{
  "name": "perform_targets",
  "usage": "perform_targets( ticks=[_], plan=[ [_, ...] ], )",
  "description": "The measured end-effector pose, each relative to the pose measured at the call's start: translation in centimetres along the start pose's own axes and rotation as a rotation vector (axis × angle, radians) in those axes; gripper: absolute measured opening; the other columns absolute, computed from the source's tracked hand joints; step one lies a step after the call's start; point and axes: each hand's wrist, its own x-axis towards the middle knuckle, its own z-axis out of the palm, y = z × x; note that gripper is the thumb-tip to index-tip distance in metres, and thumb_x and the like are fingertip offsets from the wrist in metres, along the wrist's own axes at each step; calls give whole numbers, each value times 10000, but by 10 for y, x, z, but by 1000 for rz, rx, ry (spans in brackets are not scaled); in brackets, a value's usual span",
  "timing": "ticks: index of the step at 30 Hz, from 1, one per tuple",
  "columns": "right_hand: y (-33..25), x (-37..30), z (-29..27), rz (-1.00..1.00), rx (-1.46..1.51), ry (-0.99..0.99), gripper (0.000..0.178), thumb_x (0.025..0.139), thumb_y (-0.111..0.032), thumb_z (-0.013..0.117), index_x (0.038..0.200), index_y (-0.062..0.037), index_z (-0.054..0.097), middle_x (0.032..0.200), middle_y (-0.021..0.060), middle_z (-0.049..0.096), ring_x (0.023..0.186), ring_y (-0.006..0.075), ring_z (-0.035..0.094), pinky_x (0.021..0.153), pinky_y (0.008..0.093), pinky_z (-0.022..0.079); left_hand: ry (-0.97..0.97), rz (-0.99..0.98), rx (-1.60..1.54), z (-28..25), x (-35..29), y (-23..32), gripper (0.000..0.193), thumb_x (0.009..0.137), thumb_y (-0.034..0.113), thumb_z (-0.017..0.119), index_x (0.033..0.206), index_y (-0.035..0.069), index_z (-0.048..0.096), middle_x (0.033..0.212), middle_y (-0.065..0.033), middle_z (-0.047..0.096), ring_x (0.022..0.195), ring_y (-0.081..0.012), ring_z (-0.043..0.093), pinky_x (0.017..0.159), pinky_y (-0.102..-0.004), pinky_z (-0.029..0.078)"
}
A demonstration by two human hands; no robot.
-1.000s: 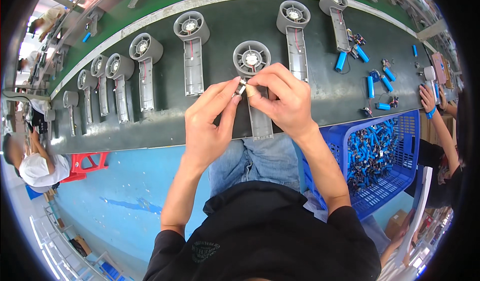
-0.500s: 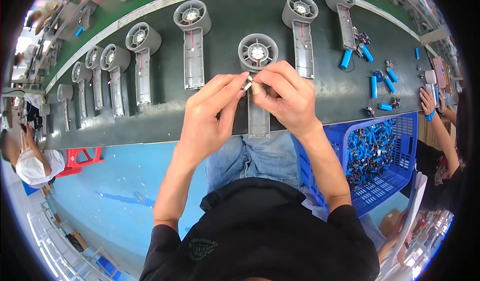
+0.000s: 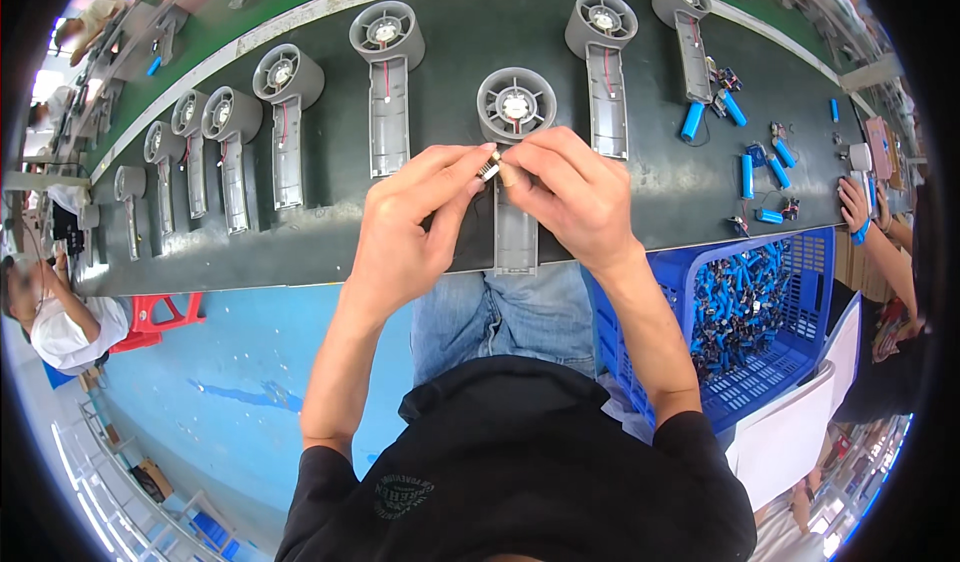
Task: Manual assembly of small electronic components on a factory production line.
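Over a grey fan housing (image 3: 517,232), my left hand (image 3: 410,227) pinches a small electronic part (image 3: 488,171) with a white edge and dark stripes. My right hand (image 3: 575,197) is closed in a pinch right beside that part; what its fingertips hold is too small to make out. The housing lies on the dark green workbench (image 3: 330,247), its round fan end (image 3: 516,107) away from me and its open trough-shaped handle toward me. Part of the handle is hidden under my hands.
Several similar grey fan housings (image 3: 388,92) lie in a row across the bench. On the right are loose blue battery cells (image 3: 747,176) with small boards, and a blue crate (image 3: 740,402) full of them. Another person's hand (image 3: 855,202) rests at the bench's right end.
My hands stay together over the housing, with slight finger movement; the small part now shows its white edge more. At the lower right, white sheets have moved further into view by the crate.
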Motion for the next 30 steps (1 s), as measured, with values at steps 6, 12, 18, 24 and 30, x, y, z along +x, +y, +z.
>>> perform_targets(
  ticks=[6, 12, 18, 24, 30],
  plan=[
    [-43, -11, -20, 396, -90, -40, 215, 771, -153, 801, 916, -58, 674, 782, 45, 633, 586, 191, 616, 502, 310, 496, 70, -121, -117, 6, -4, -5, 307, 913, -88, 569, 1194, -18, 671, 1055, -122, 680, 872, -161, 676, 763, -259, 532],
    [-71, -4, -28, 1115, 335, -162, 119, 907, -84, 702, 919, 30, 674, 628, -77, 530, 572, -8, 405, 485, 209, 310, 112, -307, -548, -2, 6, 9, 300, 974, -22, 517, 1255, -36, 620, 1034, -103, 635, 780, -131, 650, 687, -252, 508],
    [-1, 127, -11, 685, 28, -318, 231, 950, -184, 647, 919, 43, 676, 653, -39, 549, 617, 17, 441, 528, 232, 349, 250, -217, -521, -62, 120, 8, 317, 984, 142, 537, 1252, -5, 623, 700, -27, 609, 636, -75, 548, 607, -225, 432],
    [120, 245, 120, 518, -60, -468, 408, 869, -398, 655, 889, 5, 720, 859, 240, 695, 866, 397, 679, 787, 470, 518, 266, -237, -159, -141, 239, -105, 292, 947, 81, 565, 1206, -11, 664, 906, -40, 701, 759, -91, 626, 683, -250, 475],
    [168, 261, 214, 531, -37, -448, 386, 884, -391, 649, 843, -14, 720, 849, 246, 693, 878, 419, 665, 806, 484, 519, 265, -316, -12, -174, 281, -209, 315, 899, 76, 589, 1192, 7, 682, 919, -65, 720, 782, -134, 655, 713, -294, 505]
  ],
)
